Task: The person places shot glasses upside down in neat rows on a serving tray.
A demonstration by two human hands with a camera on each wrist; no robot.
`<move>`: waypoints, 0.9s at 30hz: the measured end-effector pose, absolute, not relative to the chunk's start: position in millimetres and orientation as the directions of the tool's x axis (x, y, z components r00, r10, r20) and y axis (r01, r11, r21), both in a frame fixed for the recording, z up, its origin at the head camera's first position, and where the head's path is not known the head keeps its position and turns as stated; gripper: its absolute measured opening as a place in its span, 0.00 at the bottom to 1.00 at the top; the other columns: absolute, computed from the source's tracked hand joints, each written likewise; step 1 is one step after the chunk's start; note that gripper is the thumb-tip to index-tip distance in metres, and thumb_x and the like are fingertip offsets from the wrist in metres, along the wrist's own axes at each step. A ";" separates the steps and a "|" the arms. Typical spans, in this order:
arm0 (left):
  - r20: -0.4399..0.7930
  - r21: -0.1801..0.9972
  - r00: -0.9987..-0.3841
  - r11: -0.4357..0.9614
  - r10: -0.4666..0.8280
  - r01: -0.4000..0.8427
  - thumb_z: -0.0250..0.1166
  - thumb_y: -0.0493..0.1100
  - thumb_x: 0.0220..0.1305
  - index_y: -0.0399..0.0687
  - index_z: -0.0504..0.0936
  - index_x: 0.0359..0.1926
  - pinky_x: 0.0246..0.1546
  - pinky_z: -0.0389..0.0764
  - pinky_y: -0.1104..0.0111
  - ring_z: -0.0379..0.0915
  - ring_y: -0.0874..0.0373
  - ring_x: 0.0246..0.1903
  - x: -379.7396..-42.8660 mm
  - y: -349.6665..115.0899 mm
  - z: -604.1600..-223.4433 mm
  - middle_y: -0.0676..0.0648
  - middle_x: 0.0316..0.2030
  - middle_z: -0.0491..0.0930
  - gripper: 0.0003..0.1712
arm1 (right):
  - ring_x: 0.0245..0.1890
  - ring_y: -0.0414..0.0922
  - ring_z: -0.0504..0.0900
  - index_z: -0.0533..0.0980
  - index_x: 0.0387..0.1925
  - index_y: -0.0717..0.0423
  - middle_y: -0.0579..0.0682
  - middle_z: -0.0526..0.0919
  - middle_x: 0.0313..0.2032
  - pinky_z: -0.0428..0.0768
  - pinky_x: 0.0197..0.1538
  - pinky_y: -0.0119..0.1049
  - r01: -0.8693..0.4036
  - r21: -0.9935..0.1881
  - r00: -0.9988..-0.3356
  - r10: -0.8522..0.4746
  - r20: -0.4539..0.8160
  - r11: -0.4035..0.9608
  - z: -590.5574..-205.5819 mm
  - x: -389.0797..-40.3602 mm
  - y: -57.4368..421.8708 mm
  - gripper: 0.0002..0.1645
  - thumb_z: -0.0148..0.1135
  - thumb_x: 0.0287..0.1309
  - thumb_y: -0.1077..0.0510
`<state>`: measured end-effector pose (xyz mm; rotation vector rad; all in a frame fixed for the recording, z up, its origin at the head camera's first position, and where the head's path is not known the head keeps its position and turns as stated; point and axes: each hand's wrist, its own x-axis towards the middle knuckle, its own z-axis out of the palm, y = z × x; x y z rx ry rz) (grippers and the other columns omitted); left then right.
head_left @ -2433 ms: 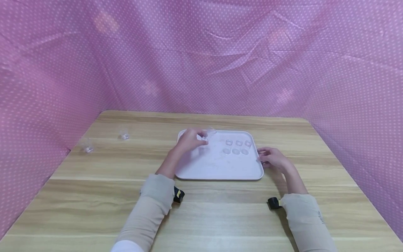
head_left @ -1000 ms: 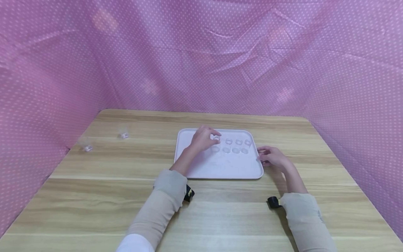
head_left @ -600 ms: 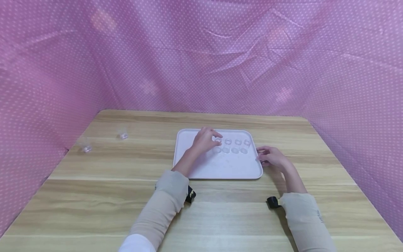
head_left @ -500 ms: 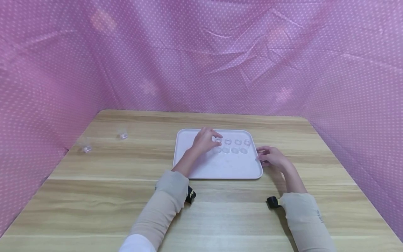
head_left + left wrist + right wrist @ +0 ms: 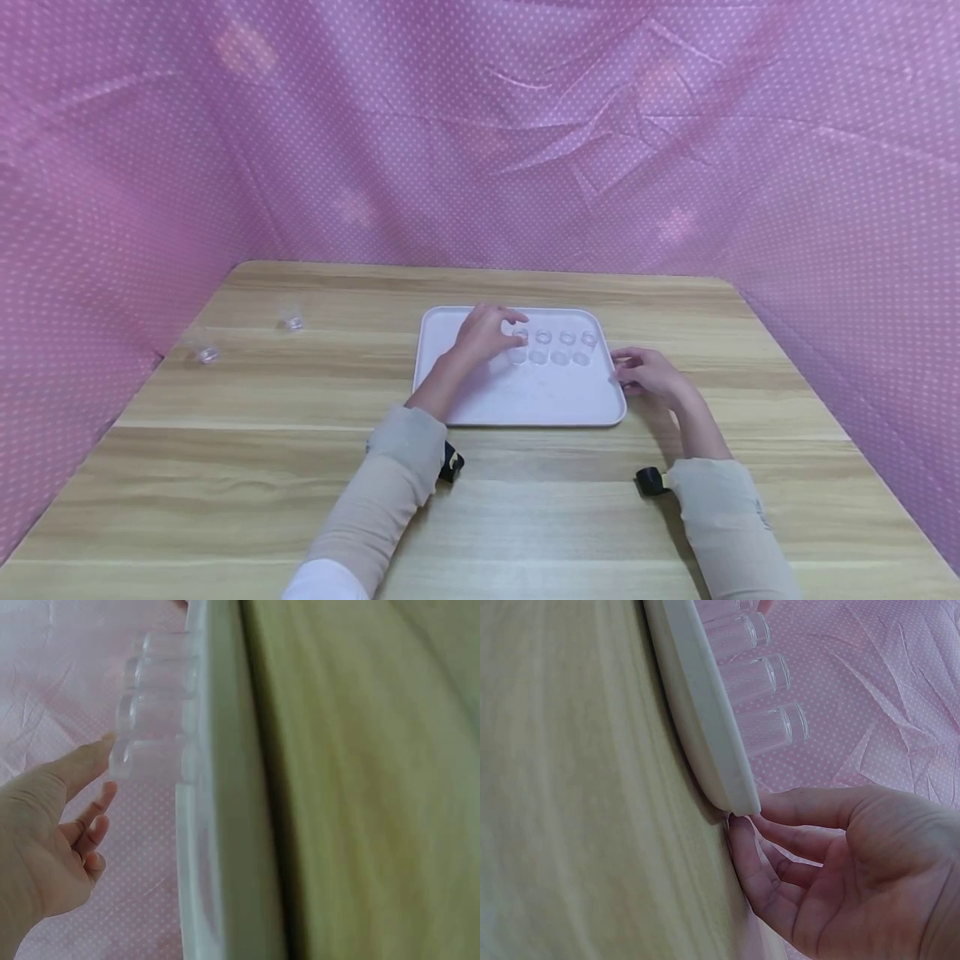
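Note:
Four small clear glasses, shown here as a row of several inverted shot glasses (image 5: 567, 338), stand side by side on a white tray (image 5: 525, 400), thick bases up. At the row's left end, my left hand (image 5: 483, 333) has its thumb and fingers spread around the base of the leftmost glass (image 5: 154, 760). In the left wrist view, the thumb tip is right at that base and the other fingers stand apart from it. My right hand (image 5: 877, 862) pinches the tray's right edge, thumb at the rim and fingers curled beneath it.
Two more clear glasses stand upright on the wooden table (image 5: 225, 467), to the left of the tray: a nearer glass (image 5: 207, 353) and a farther glass (image 5: 293, 322). A pink dotted curtain (image 5: 480, 150) closes off the back and sides.
My left hand has brought a glass from the tray's back left to the row's left end, then loosened its fingers and drawn back slightly left. My right hand has stayed at the tray's edge.

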<state>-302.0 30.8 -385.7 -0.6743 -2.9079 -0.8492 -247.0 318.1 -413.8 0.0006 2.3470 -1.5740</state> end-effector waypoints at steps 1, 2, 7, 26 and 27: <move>0.161 0.506 -0.906 0.755 0.393 0.417 0.68 0.51 0.53 0.58 0.81 0.50 0.47 0.68 0.63 0.63 0.55 0.50 -302.8 28.2 -384.2 0.53 0.44 0.78 0.21 | 0.35 0.42 0.76 0.58 0.59 0.76 0.60 0.74 0.40 0.79 0.40 0.37 0.172 -0.902 -0.950 -0.174 -0.258 0.396 -413.4 -246.9 317.9 0.29 0.53 0.57 0.70; 0.168 0.511 -0.906 0.752 0.389 0.417 0.68 0.52 0.53 0.57 0.80 0.50 0.48 0.67 0.63 0.63 0.55 0.50 -303.6 25.1 -382.4 0.52 0.44 0.78 0.21 | 0.35 0.42 0.76 0.58 0.59 0.76 0.61 0.74 0.41 0.79 0.40 0.37 0.171 -0.901 -0.950 -0.174 -0.257 0.399 -413.0 -246.8 317.6 0.29 0.53 0.57 0.70; 0.228 0.521 -0.905 0.741 0.358 0.424 0.69 0.51 0.52 0.54 0.80 0.50 0.49 0.67 0.62 0.64 0.53 0.50 -307.2 4.9 -373.7 0.49 0.45 0.77 0.23 | 0.36 0.43 0.76 0.58 0.60 0.76 0.63 0.73 0.43 0.78 0.42 0.38 0.167 -0.892 -0.949 -0.177 -0.261 0.420 -410.9 -246.3 316.7 0.30 0.54 0.58 0.69; 0.319 0.693 -0.946 0.697 -0.067 0.184 0.68 0.51 0.54 0.47 0.77 0.53 0.45 0.67 0.55 0.61 0.46 0.48 -310.9 -126.0 -360.8 0.39 0.50 0.70 0.26 | 0.36 0.43 0.76 0.58 0.60 0.75 0.63 0.74 0.44 0.78 0.42 0.38 0.176 -0.868 -0.947 -0.161 -0.278 0.463 -410.4 -246.5 316.0 0.29 0.53 0.58 0.68; 0.329 0.696 -0.940 0.697 -0.094 0.174 0.68 0.51 0.53 0.46 0.77 0.53 0.45 0.67 0.55 0.61 0.46 0.48 -310.9 -132.7 -361.3 0.39 0.51 0.70 0.27 | 0.36 0.43 0.76 0.58 0.60 0.75 0.62 0.74 0.44 0.78 0.42 0.37 0.176 -0.869 -0.947 -0.162 -0.278 0.463 -410.6 -246.6 316.0 0.29 0.53 0.58 0.68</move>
